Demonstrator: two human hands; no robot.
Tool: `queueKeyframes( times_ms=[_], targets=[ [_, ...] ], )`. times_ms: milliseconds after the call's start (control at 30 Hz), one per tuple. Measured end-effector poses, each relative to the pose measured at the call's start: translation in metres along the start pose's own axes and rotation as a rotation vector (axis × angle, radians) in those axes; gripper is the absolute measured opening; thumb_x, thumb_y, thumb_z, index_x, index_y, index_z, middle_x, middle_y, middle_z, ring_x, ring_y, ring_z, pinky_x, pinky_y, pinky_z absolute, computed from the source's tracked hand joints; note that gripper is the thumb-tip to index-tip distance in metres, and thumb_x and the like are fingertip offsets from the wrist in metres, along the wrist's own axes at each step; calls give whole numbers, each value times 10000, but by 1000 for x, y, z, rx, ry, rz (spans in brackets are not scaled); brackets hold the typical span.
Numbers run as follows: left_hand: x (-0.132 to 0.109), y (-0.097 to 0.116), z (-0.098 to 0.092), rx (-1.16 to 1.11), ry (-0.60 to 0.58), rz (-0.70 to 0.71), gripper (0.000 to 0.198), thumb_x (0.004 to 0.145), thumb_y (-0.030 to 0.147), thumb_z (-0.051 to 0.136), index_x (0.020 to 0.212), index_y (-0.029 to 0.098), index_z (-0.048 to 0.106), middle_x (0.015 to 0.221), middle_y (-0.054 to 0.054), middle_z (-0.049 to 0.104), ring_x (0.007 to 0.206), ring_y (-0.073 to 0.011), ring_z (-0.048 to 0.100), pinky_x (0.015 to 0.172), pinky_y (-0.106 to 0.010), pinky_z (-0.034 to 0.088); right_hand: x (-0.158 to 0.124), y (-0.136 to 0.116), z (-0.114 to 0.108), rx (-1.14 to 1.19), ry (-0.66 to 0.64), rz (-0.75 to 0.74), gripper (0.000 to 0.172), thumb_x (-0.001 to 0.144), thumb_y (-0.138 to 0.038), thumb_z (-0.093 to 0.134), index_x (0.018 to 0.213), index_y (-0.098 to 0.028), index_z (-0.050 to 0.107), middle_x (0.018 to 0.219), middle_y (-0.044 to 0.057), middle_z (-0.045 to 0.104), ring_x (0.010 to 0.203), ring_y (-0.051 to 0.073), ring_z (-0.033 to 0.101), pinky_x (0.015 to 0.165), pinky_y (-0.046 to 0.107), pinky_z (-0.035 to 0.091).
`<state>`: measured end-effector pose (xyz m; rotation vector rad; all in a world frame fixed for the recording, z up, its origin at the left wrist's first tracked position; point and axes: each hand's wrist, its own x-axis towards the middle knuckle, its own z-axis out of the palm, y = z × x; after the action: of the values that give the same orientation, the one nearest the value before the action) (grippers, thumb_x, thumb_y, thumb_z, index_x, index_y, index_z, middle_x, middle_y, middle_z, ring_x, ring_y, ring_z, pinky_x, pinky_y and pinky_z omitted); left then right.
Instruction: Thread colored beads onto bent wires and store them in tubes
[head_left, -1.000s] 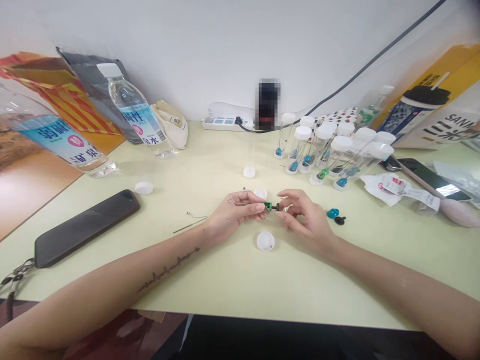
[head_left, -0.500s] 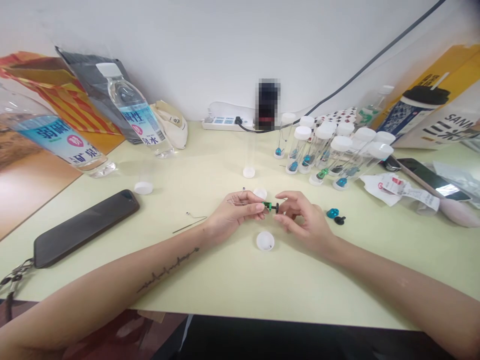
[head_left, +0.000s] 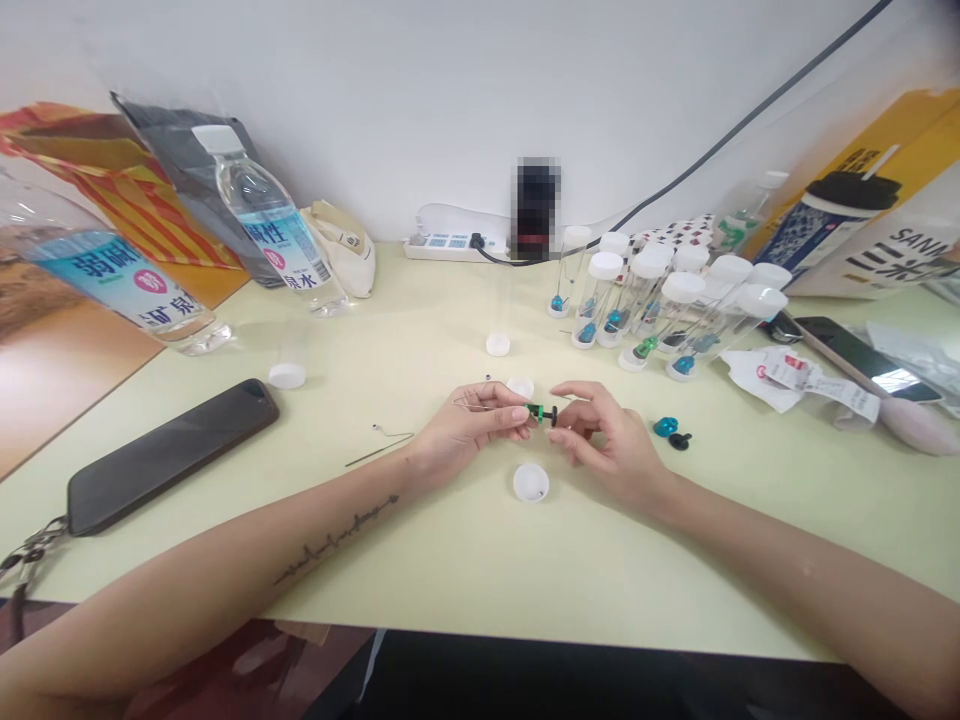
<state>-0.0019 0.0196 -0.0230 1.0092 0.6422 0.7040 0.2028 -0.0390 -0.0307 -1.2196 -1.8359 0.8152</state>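
My left hand (head_left: pixel 484 415) pinches a small green-and-black part (head_left: pixel 535 411) between thumb and fingers. A black disc-shaped end (head_left: pixel 554 416) sticks out of it to the right, and a thin wire runs back across the left fingers. My right hand (head_left: pixel 600 430) hovers right beside that disc, index finger and thumb apart around it; whether a fingertip touches it is unclear. Below the hands lies a white cap (head_left: pixel 531 483) with a tiny bit inside. Another white cap (head_left: pixel 520 387) is partly hidden behind the left fingers. A teal part (head_left: pixel 665 427) and a black piece (head_left: pixel 679 441) rest right of my right hand.
Several clear tubes with white caps (head_left: pixel 604 266) stand at the back right. A lone clear tube (head_left: pixel 498 345) is behind the hands. Thin metal wires (head_left: pixel 379 450) lie by my left wrist. A phone (head_left: pixel 172 455) and water bottles (head_left: pixel 277 230) are left; a paper slip (head_left: pixel 795 380) is right.
My right index finger has straightened slightly over the black disc. My left hand and the green-and-black part stay where they were.
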Motion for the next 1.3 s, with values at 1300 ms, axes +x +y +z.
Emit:
queueKeyframes(
  times_ms=[1300],
  targets=[
    [-1,1,2,16,5,-1,141,727,210,754,782,119,662,731,-28,682,665,-97,627,635,-213,468,2,-1,-2,-65,-20,-18,196,939,-365,467,1013,-201,545,649,-14,618,512,108,570,535,220,451]
  ],
)
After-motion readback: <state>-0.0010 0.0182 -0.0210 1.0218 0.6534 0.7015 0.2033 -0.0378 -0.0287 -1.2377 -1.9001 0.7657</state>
